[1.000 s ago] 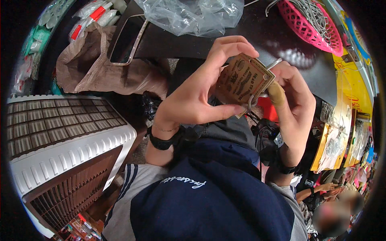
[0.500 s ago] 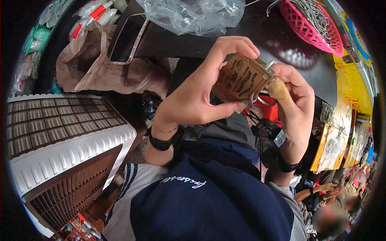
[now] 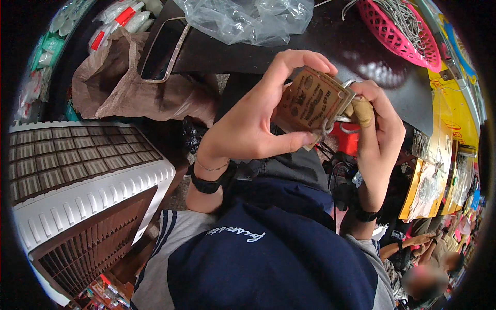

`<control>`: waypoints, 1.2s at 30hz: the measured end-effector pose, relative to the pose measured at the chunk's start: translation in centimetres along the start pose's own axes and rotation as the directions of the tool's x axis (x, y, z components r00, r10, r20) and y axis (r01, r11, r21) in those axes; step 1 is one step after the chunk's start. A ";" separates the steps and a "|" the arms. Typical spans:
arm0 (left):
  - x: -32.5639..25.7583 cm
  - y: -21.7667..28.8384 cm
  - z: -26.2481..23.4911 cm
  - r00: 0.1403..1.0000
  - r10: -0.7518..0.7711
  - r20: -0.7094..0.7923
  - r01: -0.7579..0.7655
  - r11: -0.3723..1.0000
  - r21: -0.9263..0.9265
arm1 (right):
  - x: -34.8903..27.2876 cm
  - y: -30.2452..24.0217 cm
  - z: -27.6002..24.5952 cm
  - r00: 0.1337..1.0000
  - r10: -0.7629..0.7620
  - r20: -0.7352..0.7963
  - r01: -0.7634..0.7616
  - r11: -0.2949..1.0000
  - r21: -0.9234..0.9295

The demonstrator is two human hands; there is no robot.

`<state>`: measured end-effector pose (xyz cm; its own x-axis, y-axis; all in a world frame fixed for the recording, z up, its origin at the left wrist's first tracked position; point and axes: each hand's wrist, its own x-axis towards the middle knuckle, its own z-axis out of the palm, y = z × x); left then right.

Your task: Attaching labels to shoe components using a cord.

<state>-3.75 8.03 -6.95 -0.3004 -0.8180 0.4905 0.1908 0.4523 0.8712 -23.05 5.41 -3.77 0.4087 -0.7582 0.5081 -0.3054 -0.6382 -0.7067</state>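
A stack of brown printed cards (image 3: 310, 101) with punched holes is held up in front of my chest, tilted. My left hand (image 3: 250, 121) grips it from the left, fingers along its far edge and thumb on its near edge. At the right edge, silvery metal wire loops (image 3: 326, 126) pass by the corner holes. My right hand (image 3: 382, 126) is closed at that edge, pinching the metal wire; a tan covering (image 3: 360, 111) wraps its thumb tip. How far the wire goes through the cards is hidden by the fingers.
A dark table (image 3: 222, 54) bears a clear plastic bag (image 3: 248, 20), a phone (image 3: 164, 51) and a pink basket (image 3: 380, 28) of metal wires. A brown sack (image 3: 116, 88) and a white-brown slatted appliance (image 3: 98, 191) stand left. Other people (image 3: 423, 248) sit at lower right.
My right thumb and fingers have shifted slightly on the metal wire, and more of the wire loop shows at the cards' edge. The cards stay in my left hand, turned slightly.
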 end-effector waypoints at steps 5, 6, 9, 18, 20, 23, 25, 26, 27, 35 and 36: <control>-0.1 0.1 0.2 1.000 -0.027 0.010 0.028 0.996 -0.085 | -0.9 0.1 0.4 0.952 0.284 0.115 -0.304 0.826 0.474; 0.0 0.1 0.2 1.000 -0.027 0.011 0.028 0.996 -0.085 | -0.9 0.0 0.6 0.952 0.285 0.114 -0.304 0.827 0.474; -0.1 0.1 0.2 0.999 -0.043 0.007 0.043 0.998 -0.053 | -0.8 -0.6 1.5 0.960 0.278 0.025 -0.246 0.799 0.549; 0.0 0.2 0.5 0.999 -0.041 -0.011 0.041 0.999 0.019 | -0.8 -0.9 0.7 0.977 0.211 -0.019 -0.208 0.974 0.084; 0.0 0.1 0.4 0.997 -0.071 -0.014 0.071 0.997 0.007 | -0.7 -0.1 0.6 0.990 0.142 -0.022 -0.141 0.988 0.060; -0.1 -0.2 0.3 0.993 -0.115 0.014 0.115 0.993 0.018 | 0.1 0.3 -0.1 0.990 -0.088 -0.113 0.055 0.961 -0.271; -0.2 -0.7 0.1 0.987 -0.156 0.029 0.156 0.988 0.006 | 0.4 1.0 -0.7 0.951 0.067 -0.303 -0.035 0.993 0.110; -0.4 -1.1 -0.1 0.979 -0.196 0.046 0.197 0.980 -0.007 | 0.6 1.3 -1.7 0.923 0.153 -0.354 -0.083 0.976 0.203; -0.6 -1.4 -0.3 0.980 -0.196 0.041 0.196 0.980 -0.006 | 1.0 1.4 -3.0 0.887 0.241 -0.394 -0.125 0.946 0.298; 0.4 -1.1 0.1 0.976 -0.098 0.197 0.049 0.968 0.244 | 2.9 5.4 -15.0 0.813 0.092 -0.575 0.243 0.844 0.479; 0.2 -1.3 0.3 0.981 -0.108 0.162 0.070 0.972 0.225 | 3.1 4.2 -13.5 0.761 0.109 -0.640 0.235 0.872 0.428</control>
<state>-4.32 7.41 -8.00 -0.4667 -0.7937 0.3901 -0.0456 0.4621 0.8857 -34.65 -1.43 1.45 -0.2730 -0.7319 0.6243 0.1981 -0.6779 -0.7080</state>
